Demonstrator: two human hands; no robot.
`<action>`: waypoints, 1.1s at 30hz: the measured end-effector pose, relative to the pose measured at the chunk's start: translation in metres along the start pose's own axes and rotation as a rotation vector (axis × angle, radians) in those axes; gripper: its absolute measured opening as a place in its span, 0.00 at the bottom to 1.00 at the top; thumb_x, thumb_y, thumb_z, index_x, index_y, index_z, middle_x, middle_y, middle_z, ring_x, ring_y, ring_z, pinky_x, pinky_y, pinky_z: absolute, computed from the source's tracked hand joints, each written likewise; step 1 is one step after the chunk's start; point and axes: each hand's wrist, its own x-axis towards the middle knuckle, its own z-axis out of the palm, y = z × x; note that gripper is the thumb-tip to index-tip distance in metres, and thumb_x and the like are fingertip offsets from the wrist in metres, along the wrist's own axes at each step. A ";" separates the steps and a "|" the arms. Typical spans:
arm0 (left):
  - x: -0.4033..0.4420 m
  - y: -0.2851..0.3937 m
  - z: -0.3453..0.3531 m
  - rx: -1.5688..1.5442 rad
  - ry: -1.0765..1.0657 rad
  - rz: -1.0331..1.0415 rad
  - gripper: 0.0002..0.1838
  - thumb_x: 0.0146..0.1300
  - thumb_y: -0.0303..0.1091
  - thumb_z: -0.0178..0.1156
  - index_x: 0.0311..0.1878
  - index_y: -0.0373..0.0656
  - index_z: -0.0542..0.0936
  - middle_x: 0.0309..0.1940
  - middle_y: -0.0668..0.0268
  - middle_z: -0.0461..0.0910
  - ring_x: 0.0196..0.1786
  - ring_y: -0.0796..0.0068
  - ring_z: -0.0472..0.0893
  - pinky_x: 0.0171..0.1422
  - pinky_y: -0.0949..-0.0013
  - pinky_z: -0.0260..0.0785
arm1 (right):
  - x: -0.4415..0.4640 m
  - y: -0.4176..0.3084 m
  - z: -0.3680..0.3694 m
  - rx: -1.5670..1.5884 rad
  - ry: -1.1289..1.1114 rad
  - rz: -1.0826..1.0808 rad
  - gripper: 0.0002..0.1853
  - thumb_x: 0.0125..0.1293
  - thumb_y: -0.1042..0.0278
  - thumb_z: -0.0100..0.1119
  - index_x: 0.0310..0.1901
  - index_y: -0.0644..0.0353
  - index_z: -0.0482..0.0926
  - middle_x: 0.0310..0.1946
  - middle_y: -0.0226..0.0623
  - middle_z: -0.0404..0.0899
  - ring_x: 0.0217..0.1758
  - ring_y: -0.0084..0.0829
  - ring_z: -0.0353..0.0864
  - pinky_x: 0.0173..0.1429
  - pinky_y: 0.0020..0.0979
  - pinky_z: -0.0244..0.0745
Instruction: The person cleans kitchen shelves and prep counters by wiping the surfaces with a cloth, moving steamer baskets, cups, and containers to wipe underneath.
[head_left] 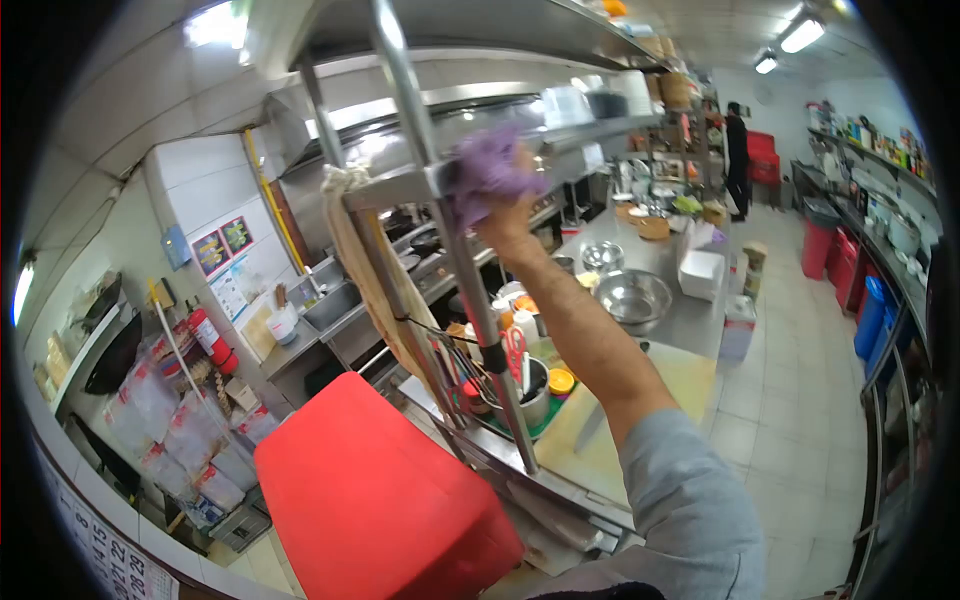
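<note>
My right hand (pixel 510 215) is raised at arm's length and wrapped round a crumpled purple cloth (pixel 490 172). The cloth lies against the steel shelf rack near its front upright (pixel 470 285), where the shelf rail meets it; hand and cloth are slightly blurred. My left hand is out of view. Below the arm, a knife (pixel 590 428) rests on a yellowish cutting board (pixel 660 395). Beside the board stands a metal pot (pixel 537 400) holding utensils. A beige cloth (pixel 365 250) hangs from the rack's left end.
A large red plastic object (pixel 380 490) stands in front of the rack. Metal bowls (pixel 633 300) and white containers (pixel 702 272) sit on the counter. A sink (pixel 333 305) and a fire extinguisher (pixel 210 338) are at left. A person (pixel 737 160) in dark clothes stands far back, beyond the tiled aisle.
</note>
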 end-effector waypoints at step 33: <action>-0.144 0.324 0.617 0.423 -0.689 1.060 0.22 0.47 0.30 0.69 0.46 0.37 0.76 0.41 0.60 0.73 0.45 0.66 0.74 0.51 0.67 0.69 | -0.237 -0.182 -0.794 -0.137 0.400 1.648 0.10 0.66 0.70 0.44 0.41 0.67 0.73 0.37 0.52 0.79 0.36 0.44 0.82 0.36 0.42 0.81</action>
